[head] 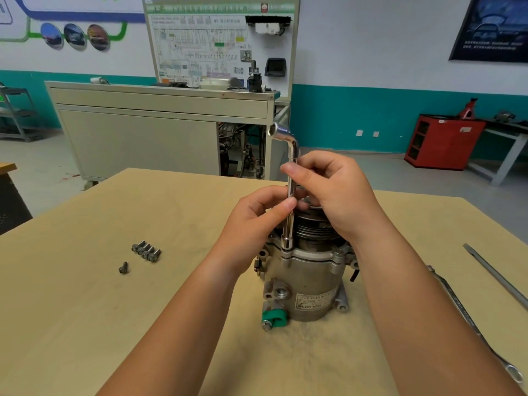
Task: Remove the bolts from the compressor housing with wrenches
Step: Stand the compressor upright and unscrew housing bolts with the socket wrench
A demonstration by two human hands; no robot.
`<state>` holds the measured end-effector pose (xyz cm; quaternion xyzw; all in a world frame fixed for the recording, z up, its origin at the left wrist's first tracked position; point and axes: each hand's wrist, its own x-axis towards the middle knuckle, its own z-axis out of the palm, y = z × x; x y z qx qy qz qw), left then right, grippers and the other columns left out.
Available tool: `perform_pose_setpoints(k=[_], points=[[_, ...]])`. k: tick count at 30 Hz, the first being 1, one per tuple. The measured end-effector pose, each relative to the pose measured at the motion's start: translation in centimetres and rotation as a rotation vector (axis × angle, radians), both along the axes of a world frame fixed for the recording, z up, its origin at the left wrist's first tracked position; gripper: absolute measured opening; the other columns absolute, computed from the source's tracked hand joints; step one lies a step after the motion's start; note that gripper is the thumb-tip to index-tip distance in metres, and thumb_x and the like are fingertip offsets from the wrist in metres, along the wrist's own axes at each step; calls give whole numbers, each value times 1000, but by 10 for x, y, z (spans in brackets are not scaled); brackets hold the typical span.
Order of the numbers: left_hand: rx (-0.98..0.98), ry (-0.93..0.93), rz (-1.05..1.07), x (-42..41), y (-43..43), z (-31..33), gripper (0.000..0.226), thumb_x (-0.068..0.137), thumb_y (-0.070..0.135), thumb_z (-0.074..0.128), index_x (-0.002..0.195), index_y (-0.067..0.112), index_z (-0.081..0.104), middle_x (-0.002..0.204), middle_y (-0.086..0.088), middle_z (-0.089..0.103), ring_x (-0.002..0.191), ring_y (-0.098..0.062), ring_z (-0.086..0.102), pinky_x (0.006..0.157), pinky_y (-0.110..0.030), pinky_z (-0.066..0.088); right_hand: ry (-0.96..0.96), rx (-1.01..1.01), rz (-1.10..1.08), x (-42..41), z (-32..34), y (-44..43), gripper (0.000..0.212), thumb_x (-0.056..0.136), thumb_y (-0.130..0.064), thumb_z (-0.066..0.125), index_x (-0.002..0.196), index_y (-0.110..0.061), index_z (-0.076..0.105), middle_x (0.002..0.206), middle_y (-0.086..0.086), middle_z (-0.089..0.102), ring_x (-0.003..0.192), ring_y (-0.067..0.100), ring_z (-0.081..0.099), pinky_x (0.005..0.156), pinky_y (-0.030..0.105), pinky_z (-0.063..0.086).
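The silver compressor housing (307,284) stands upright on the wooden table (85,310), with a green cap low on its left. An L-shaped socket wrench (292,155) stands vertically, its lower socket seated on the housing's top flange at the front left. My left hand (257,215) pinches the wrench shaft about midway. My right hand (334,192) pinches the shaft higher up, just under the bend. Several removed bolts (146,250) lie in a row to the left, with one more bolt (123,268) apart in front of them.
A combination wrench (468,318) lies along the table's right side under my right forearm, and a long flat metal bar (497,275) lies beyond it. A grey workbench with a wiring display board (160,130) stands behind the table.
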<state>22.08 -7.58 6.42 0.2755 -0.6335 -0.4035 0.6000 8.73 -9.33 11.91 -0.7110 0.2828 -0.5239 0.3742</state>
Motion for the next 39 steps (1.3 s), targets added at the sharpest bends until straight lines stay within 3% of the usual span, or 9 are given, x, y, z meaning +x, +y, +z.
perform_pose_setpoints(k=[3,7,10,15,22,26,29,33,39], points=[[19,32,-35,1,1,-1,24,91,17,45,97,17,68,87,9,73,82,1,64,64,-8,44,-15,32,43,-2,0,2,12,88,-17,62,85,-9,70,58,-5,57,47,7,52,44,14,41],[-5,39,-6,-1,2,-3,22,91,16,47,98,16,68,84,9,72,79,2,64,64,-9,45,-4,22,30,-3,1,3,13,90,-16,58,85,-12,69,49,-17,53,44,-1,49,44,10,39],[-24,45,35,-2,1,-4,16,88,17,53,91,17,68,80,9,71,76,-1,63,66,-12,47,-8,29,23,-2,2,3,9,86,-21,61,83,-15,68,50,-18,52,45,-3,49,45,8,37],[-20,44,98,-6,1,-5,5,79,17,63,82,20,63,74,12,60,77,-7,56,74,-25,49,-1,22,-91,1,0,-1,16,68,-43,70,65,-28,63,63,-11,51,56,1,47,54,16,38],[-18,45,102,-7,2,-2,8,76,16,65,81,19,59,71,17,58,77,-6,53,76,-27,48,-16,3,-121,1,0,-1,23,68,-41,75,53,-36,58,50,-15,40,47,1,38,46,13,35],[-2,30,38,-4,2,-3,10,82,17,60,90,17,65,84,6,65,85,-10,60,75,-23,50,8,-19,-67,0,2,1,18,84,-30,65,68,-24,66,48,-14,48,45,-1,44,45,10,35],[1,29,-32,0,2,-3,18,88,15,52,97,17,67,88,8,71,85,-4,64,70,-14,48,42,-9,-6,-1,3,5,16,91,-25,57,85,-18,70,45,-16,51,41,-1,46,45,9,38],[3,46,-43,3,3,-3,25,90,11,49,98,22,70,88,8,73,83,2,64,66,-8,45,47,3,18,-1,3,7,18,95,-21,52,94,-16,69,43,-19,51,39,-3,46,43,6,36],[-27,16,22,2,1,-3,18,82,16,62,82,30,73,86,7,70,88,-13,63,78,-27,52,41,9,-49,0,2,3,13,83,-35,65,86,-24,70,53,-22,54,51,-5,51,49,9,38]])
